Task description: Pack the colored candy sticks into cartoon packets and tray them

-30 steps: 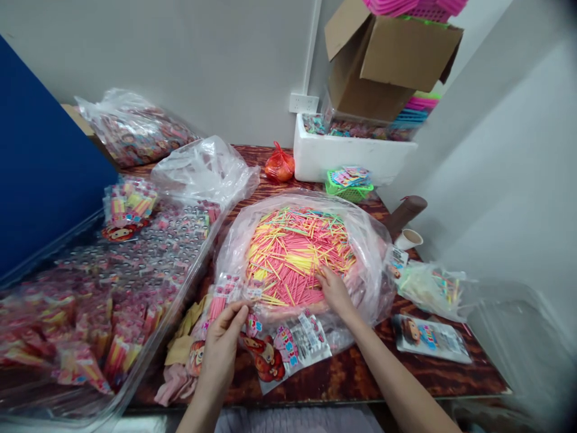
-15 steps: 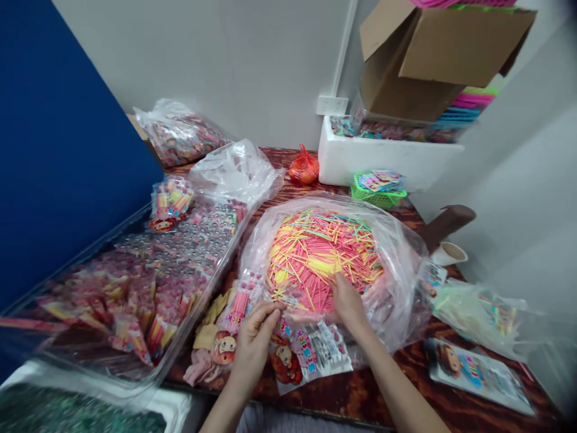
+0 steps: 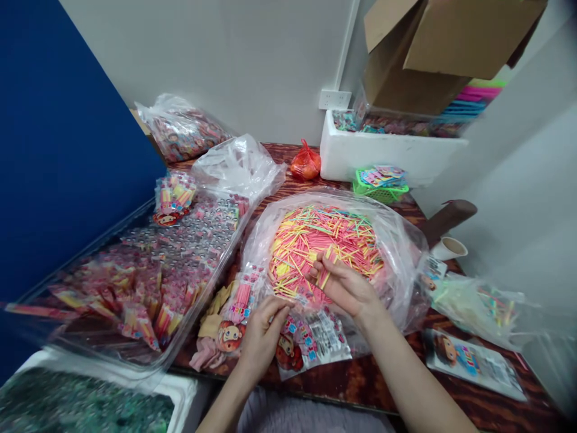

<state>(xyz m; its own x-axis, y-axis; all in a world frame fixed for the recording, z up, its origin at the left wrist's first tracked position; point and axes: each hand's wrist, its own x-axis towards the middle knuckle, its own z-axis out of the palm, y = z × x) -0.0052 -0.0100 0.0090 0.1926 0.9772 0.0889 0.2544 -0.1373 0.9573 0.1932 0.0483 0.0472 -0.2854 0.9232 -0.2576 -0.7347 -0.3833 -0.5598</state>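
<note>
Thin pink, yellow and green sticks (image 3: 324,225) fill a large clear plastic bag (image 3: 401,252), whose rim is rolled wide open. Over the near part of this heap is my right hand (image 3: 345,288), fingers curled around a few yellow and pink sticks (image 3: 325,273). My left hand (image 3: 261,334) is closed in a pinch in front of the bag, to the left of the right hand. What lies between its fingertips is too small to make out. Printed plastic packets (image 3: 311,346) with a cartoon face lie beneath and beside the left hand.
On the left is a clear tray (image 3: 216,282) of small filled packets. A white foam box (image 3: 180,400) stands below it. Behind are a green basket (image 3: 383,191), a red bag of round orange things (image 3: 306,163) and a foam box (image 3: 383,153). A paper cup (image 3: 448,248) lies right.
My right hand has lifted from the heap and turned, with a few sticks now showing in its fingers. My left hand stays pinched in nearly the same place.
</note>
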